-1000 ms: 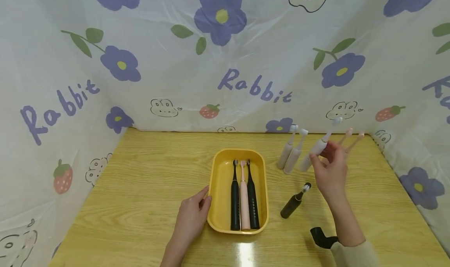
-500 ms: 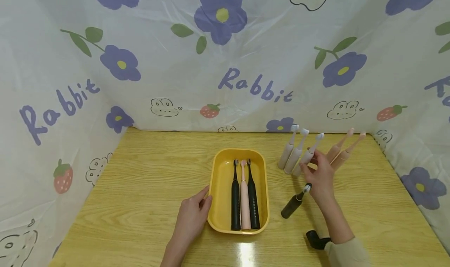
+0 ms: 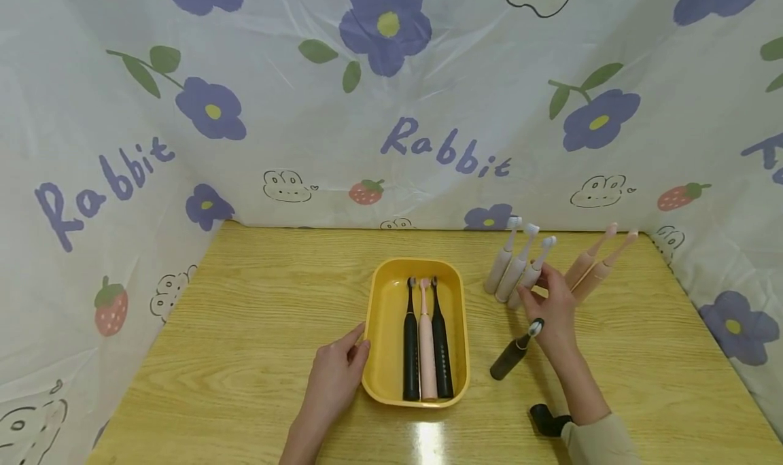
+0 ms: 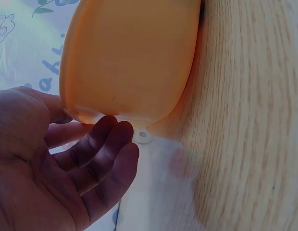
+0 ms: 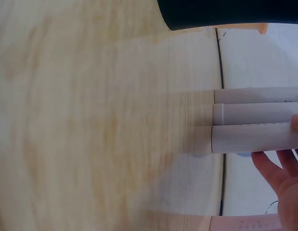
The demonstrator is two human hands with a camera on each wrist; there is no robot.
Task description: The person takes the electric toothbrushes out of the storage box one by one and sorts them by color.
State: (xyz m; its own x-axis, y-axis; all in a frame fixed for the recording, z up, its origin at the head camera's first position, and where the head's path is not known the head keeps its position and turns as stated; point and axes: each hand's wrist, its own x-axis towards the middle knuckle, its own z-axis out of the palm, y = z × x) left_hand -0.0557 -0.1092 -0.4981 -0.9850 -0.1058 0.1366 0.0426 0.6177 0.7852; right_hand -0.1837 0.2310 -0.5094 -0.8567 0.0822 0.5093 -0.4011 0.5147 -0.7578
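My right hand (image 3: 553,308) pinches a white electric toothbrush (image 3: 533,272) between thumb and fingers. This brush stands upright on the table, the rightmost of three white ones; its handle (image 5: 257,138) is close beside the middle brush (image 3: 515,274). The far-left white brush (image 3: 500,268) stands against the middle one. My left hand (image 3: 333,373) holds the left side of a yellow tray (image 3: 382,329), its curled fingertips (image 4: 125,144) near the outer wall. Inside the tray lie a pink toothbrush (image 3: 427,356) and two black toothbrushes, one left (image 3: 410,356) and one right (image 3: 440,356).
A black toothbrush (image 3: 510,356) stands on the table between the tray and my right forearm. Two pink toothbrushes (image 3: 596,274) stand behind my right hand. A black device (image 3: 547,421) sits at my right wrist. Patterned cloth (image 3: 306,111) hangs behind the wooden table.
My right hand has brought the white toothbrush leftward and down from a tilted, raised position to stand beside the other two. The left hand and tray have stayed put.
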